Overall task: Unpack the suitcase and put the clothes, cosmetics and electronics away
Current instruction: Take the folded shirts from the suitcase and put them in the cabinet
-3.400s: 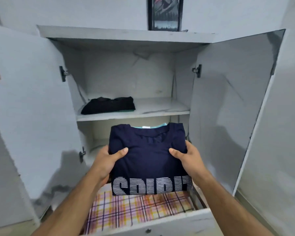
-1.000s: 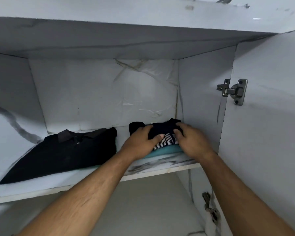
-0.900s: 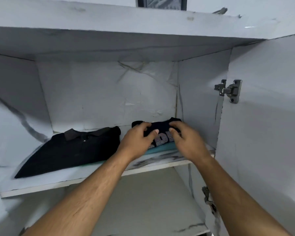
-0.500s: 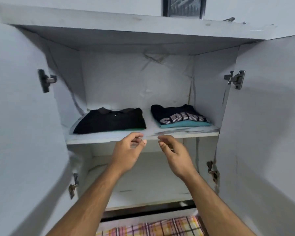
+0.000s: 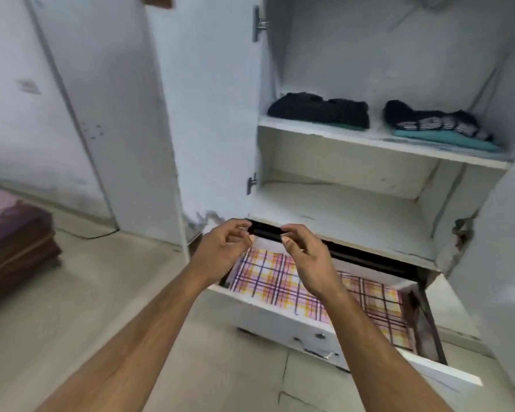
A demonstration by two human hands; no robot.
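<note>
Above the open drawer [image 5: 295, 319] we are holding our left hand [image 5: 223, 251] and right hand [image 5: 306, 257] in the air, fingers loosely curled and grasping nothing. On the wardrobe shelf [image 5: 378, 144] the navy striped-print shirt [image 5: 434, 121] is lying folded on a teal garment [image 5: 446, 139], with a black shirt [image 5: 318, 110] resting apart to its left. A plaid liner [image 5: 280, 278] is covering the drawer bottom.

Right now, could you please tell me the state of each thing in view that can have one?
Left cupboard door: open.
Drawer: pulled out, lined with plaid paper.
Navy printed shirt: folded, on top of a teal garment on the upper shelf.
Black shirt: folded, left on the same shelf.
Left hand: empty, fingers loosely curled.
Right hand: empty, fingers loosely curled.
</note>
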